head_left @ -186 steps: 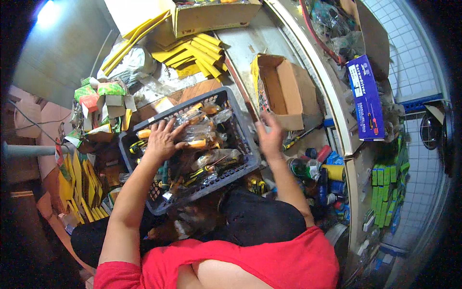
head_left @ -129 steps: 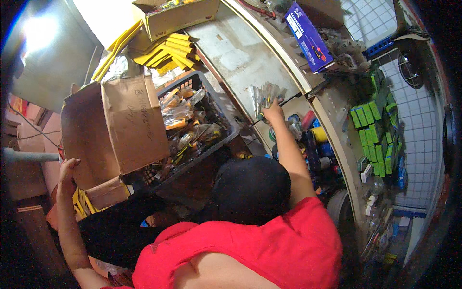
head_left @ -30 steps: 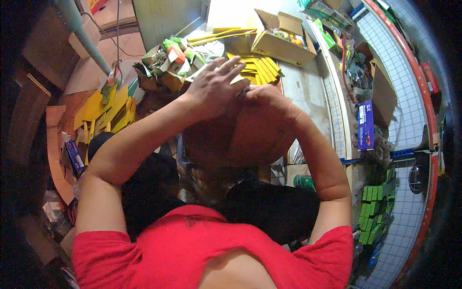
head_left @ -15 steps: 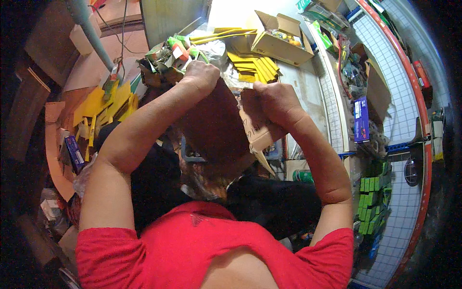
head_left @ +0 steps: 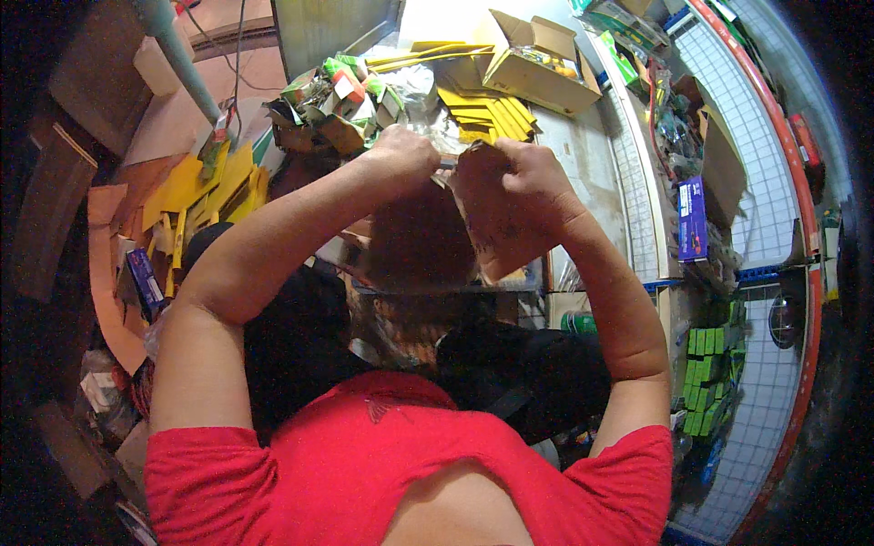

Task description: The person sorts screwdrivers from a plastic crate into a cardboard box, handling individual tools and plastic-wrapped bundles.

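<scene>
Both my arms reach forward over my lap, fists closed. My left hand (head_left: 405,155) grips the top edge of a dark brown sheet of cardboard (head_left: 421,238), which hangs below it in shadow. A lighter brown cardboard flap (head_left: 487,214) with pen marks is pinched in my right hand (head_left: 539,180). The flap's left edge looks ragged and overlaps the darker sheet. Whether the two pieces still join lower down, I cannot tell. My fingertips are partly hidden behind the cardboard.
Beyond my hands lie flattened yellow cartons (head_left: 492,114), crumpled small boxes (head_left: 346,86) and an open carton (head_left: 542,68). More yellow cartons (head_left: 196,196) stand at the left. A wire-mesh shelf (head_left: 728,136) on the right holds a purple box (head_left: 692,218) and stacked green boxes (head_left: 710,378).
My left hand has shifted slightly right and down, nearer my right hand. The cardboard has turned: the right flap now hangs broader, and the dark sheet looks narrower.
</scene>
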`<state>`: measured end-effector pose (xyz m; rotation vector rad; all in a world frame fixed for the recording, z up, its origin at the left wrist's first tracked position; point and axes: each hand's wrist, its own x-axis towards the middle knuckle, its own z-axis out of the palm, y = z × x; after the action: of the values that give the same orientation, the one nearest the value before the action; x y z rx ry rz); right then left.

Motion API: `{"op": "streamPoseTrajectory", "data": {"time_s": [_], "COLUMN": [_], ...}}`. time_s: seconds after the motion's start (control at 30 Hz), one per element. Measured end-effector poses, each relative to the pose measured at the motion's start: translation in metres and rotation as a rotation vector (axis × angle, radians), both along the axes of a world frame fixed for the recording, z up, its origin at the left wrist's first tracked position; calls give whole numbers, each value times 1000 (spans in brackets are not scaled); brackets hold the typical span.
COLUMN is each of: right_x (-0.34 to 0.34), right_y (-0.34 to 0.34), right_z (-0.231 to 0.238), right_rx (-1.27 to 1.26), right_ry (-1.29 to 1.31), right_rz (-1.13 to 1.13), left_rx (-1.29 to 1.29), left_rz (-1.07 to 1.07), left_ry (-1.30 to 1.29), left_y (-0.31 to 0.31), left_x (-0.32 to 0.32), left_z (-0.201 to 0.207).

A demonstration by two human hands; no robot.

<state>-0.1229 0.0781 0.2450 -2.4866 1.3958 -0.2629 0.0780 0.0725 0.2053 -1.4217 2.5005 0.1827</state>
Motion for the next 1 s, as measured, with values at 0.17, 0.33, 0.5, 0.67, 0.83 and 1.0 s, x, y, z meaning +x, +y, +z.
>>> {"op": "streamPoseTrajectory", "data": {"time_s": [0.17, 0.33, 0.5, 0.67, 0.83, 1.0], "right_x": [-25, -53, -106, -85, -79, -103], "right_y": [-17, -28, -12, 41, 41, 20], "right_z": [-4, 4, -28, -2, -11, -27], "right_rx": [168, 684, 496, 942, 622, 556], "right_ry": [-435, -718, -539, -557, -342, -543], "right_rz": [-47, -355, -196, 111, 203, -182], "left_rx": [-42, -120, 100, 553, 778, 809], "left_rz": [117, 140, 18, -140, -24, -19], "left_ry": [163, 239, 465, 656, 791, 939], "left_y": [-6, 4, -1, -36, -33, -24], "left_x": [9, 22, 39, 84, 89, 71], "left_z": [-11, -20, -49, -106, -104, -108]}}
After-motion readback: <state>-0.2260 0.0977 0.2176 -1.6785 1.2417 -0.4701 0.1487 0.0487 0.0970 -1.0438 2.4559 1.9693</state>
